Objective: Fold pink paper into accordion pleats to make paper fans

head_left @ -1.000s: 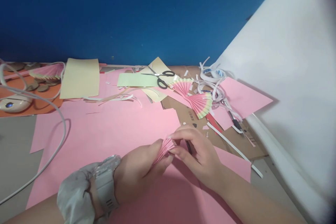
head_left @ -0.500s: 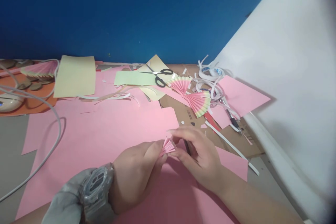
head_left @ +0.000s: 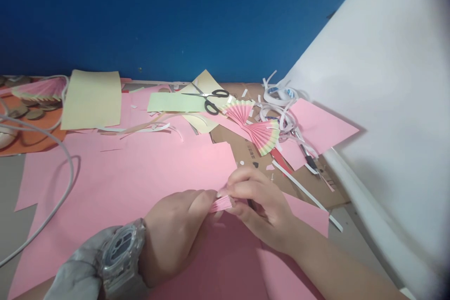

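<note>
From afar, I see the left hand [head_left: 179,229] gripping pleated paper [head_left: 221,204] at six o'clock, the right hand [head_left: 263,206] pinching its end, folds made but unspread, a double fan [head_left: 252,129] opened out at one o'clock from it.

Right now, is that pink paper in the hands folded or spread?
Folded: the visible part of the pink paper shows narrow creases bunched close between left hand and right hand.

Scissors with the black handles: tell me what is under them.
The scissors lie with their blades over a light green strip and yellow paper. Whatever those papers cover cannot be seen.
</note>
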